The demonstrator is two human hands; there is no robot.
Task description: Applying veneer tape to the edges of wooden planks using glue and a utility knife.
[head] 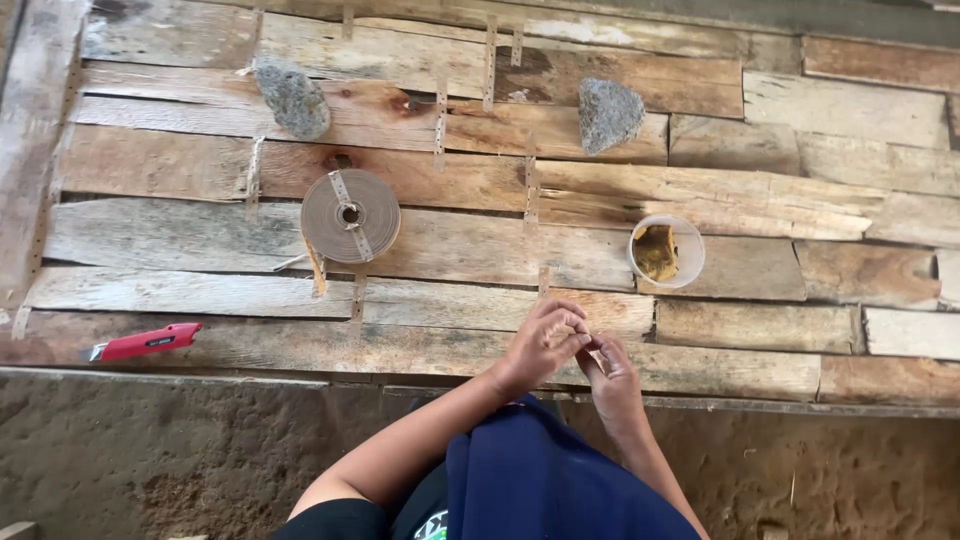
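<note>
Head view, looking straight down on a rough table of weathered wooden planks (200, 230). At six o'clock the person's two hands meet just over the table's near edge. The left hand (540, 345) has its fingers curled inward, fingertips pressed toward those of the right hand (612, 372), which is likewise narrowly pinched. Something very small seems to sit between the fingertips of both hands, but it is too tiny to tell what it is, or which hand actually holds it. A dark blue cloth (540, 480) lies over the person's lap, below the wrists.

At one o'clock from the hands, near them, stands a small clear plastic cup holding a yellow-brown lump (665, 252). At ten o'clock, well apart, lies a flat coiled roll of brown strip (350, 215), with short cut strips scattered on the planks around it. At nine o'clock, far to the side near the table's front edge, rests a red utility knife (145, 342). Two grey rough stones sit toward the far side: one at eleven o'clock (292, 98), the other at twelve o'clock (608, 114).
</note>
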